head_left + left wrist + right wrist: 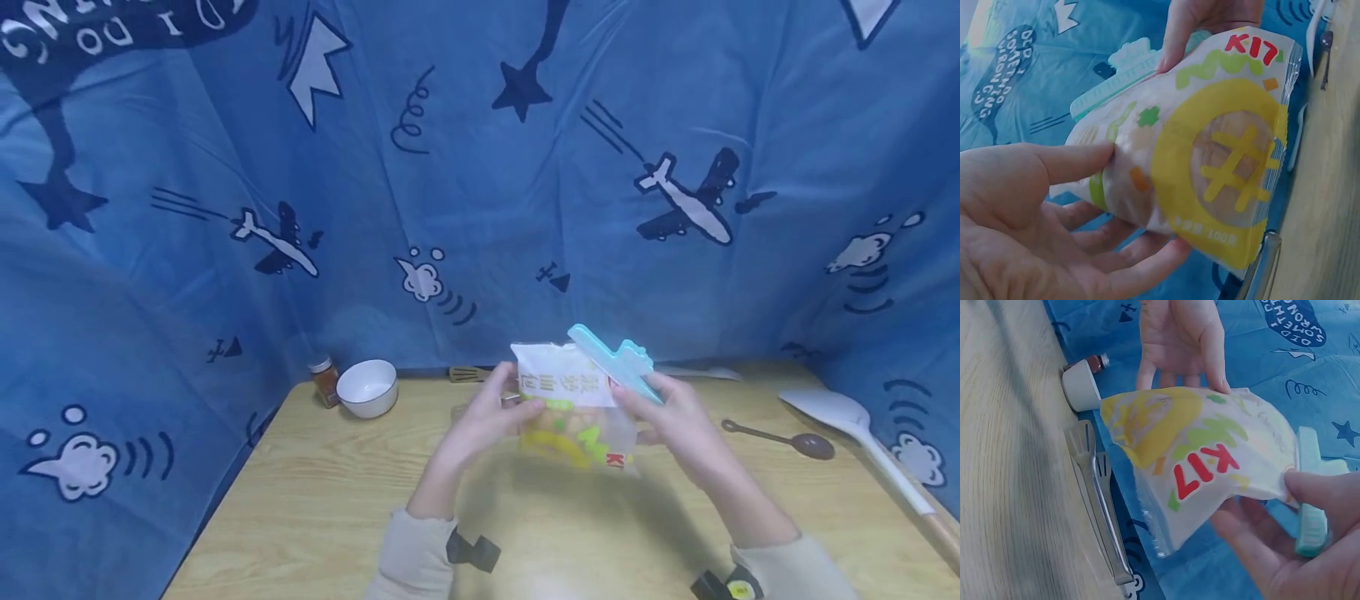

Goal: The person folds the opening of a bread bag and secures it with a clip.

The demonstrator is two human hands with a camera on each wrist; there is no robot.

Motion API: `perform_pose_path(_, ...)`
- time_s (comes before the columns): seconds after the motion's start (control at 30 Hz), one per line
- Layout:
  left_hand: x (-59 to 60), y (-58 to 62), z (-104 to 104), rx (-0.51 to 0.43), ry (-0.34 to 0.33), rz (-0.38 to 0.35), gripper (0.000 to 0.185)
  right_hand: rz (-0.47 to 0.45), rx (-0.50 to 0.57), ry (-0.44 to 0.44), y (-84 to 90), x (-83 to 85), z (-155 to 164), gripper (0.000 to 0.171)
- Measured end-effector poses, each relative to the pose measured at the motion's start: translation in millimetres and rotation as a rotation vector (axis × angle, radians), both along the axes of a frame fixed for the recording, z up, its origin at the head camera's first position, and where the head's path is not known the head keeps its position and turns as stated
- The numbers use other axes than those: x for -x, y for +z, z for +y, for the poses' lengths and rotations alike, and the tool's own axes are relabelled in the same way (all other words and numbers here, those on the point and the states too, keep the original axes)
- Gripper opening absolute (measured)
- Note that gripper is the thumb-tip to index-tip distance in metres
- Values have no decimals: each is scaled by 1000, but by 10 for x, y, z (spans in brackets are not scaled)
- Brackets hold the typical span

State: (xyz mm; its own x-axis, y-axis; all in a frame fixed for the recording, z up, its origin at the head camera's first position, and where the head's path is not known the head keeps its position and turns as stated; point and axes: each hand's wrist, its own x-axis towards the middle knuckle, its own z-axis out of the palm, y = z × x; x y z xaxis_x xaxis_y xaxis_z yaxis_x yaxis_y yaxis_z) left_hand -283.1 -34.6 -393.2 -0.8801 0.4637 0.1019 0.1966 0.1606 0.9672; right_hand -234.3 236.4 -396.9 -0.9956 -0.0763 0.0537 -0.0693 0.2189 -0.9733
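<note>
Above the table, both hands hold a printed plastic food bag (566, 392), white and yellow with red K17 lettering. A turquoise bag clip (617, 360) lies along one edge of it, slanting across the upper right corner in the head view. My left hand (487, 417) pinches the bag's left side, thumb (1079, 162) on the front and fingers behind. On the other side my right hand (678, 421) grips the bag beside the clip, its thumb (1310, 487) pressing near the clipped edge. Whether the clip's arms are fully locked cannot be made out.
A white bowl (367, 390) and a small brown jar (326, 383) stand at the back left. Metal tongs (1105, 512) and a slotted turner (467, 374) lie along the back edge. To the right lie a brown spoon (812, 446) and a large white spoon (832, 408).
</note>
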Motion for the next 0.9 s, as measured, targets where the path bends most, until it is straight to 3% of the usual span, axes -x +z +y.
perform_pose_path(0.1, -5, -32, 59, 10, 36, 2, 44, -36, -13, 31, -13, -6, 13, 61)
perform_pose_path(0.23, -8, -64, 88, 91, 115, 26, 41, -102, 7, 96, -48, 0, 41, 68)
perform_pose_path(0.37, -4, -83, 86, 165, 156, 11, 41, -173, 52, 154, -113, 35, 79, 88)
perform_pose_path(0.47, -2, -113, 90, 193, 146, -54, 45, -214, 80, 188, -192, 89, 113, 95)
perform_pose_path(0.67, 22, -229, 131, 207, 79, -135, 51, -267, 100, 250, -363, 194, 199, 92)
perform_pose_path(0.9, 12, -406, 170, 225, -6, -216, 58, -326, 59, 207, -546, 213, 183, 103)
